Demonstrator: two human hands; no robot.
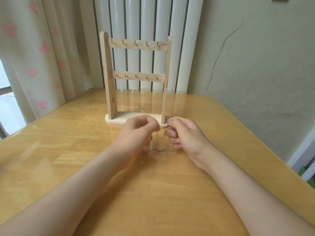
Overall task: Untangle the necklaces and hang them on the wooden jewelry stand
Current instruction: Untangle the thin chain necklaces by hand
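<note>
The task looks barely begun. The wooden jewelry stand (109, 74) stands at the middle of the bench's (68, 133) far edge, and every one of its hooks (135, 43), on both the upper and the lower rail, is bare: nothing has been hung yet. The necklaces (162, 135) are held just above the bench in front of the stand's base, a thin gold tangle strung between the two hands. The left hand (138, 132) has its fingers (151, 127) curled in and pinched on one side of the chain; the right hand (185, 135) is curled likewise, pinching the other side, so both are clamped on the chains, close together. A loop sags between them, and a small plate pendant (161, 150) lies on the bench just nearer the person, with fine chain trailing from it. How many necklaces are knotted together is too fine to tell. By my reading the untangling is in hand, and all of the hanging is left
</note>
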